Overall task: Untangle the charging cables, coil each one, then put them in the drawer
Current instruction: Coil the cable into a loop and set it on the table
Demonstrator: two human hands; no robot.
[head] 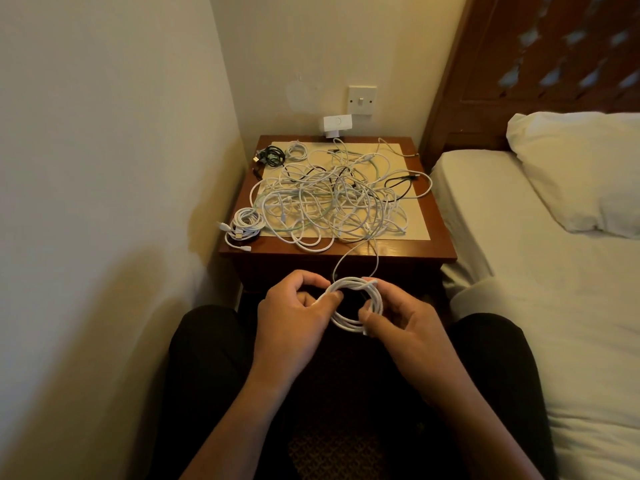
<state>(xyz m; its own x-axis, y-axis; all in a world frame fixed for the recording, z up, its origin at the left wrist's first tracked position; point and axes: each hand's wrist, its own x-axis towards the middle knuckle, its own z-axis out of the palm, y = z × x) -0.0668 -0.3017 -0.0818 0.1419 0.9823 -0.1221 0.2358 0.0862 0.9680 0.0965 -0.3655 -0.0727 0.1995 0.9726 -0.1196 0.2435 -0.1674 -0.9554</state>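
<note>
The white cable coil (348, 283) hangs just before the desk (437, 248), your left grip (294, 313) pinching one side and your right grip (405, 323) clamped on the other. Its free strand runs up into the cable tangle (332, 199) on the desk.

— Where's the tangle (339, 199)?
— Middle of the nightstand (434, 251) top. One coil (244, 225) lies at its near-left corner, more coils (275, 156) at its far-left corner, the bed (519, 271) on your right.
</note>
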